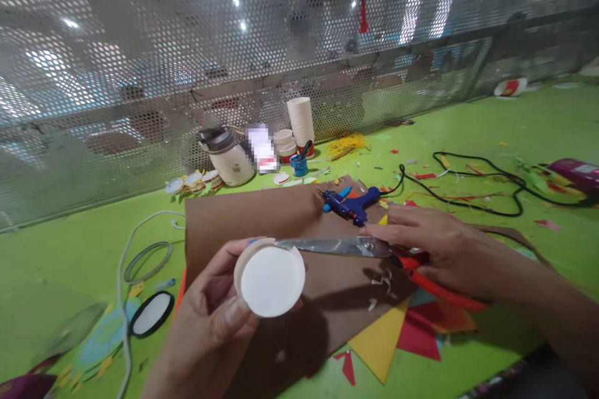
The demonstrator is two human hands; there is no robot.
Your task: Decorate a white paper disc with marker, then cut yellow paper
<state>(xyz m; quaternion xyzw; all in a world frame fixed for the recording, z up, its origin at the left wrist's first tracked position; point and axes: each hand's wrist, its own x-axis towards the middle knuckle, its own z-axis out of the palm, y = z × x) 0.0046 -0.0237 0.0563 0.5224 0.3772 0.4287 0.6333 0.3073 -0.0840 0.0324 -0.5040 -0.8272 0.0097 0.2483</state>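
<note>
My left hand (213,318) grips a short white paper cup bottom (272,280), its round base facing me and a low rim around it. In my right hand (440,249) is a pair of scissors (341,247) with red-orange handles. The blades point left, and their tips meet the upper right rim of the cup bottom. Below both hands lies a brown sheet of card (224,215) with small white paper scraps on it. A blue glue gun (353,204) rests on the card just beyond the scissors.
Behind stand a white jug (229,159), a phone (262,148), stacked paper cups (299,118) and a blue paint pot (299,166). A black cord (468,196) runs right. Coloured paper (381,343) lies at front; a white cable (122,280) at left. A perforated metal screen (163,75) closes the back.
</note>
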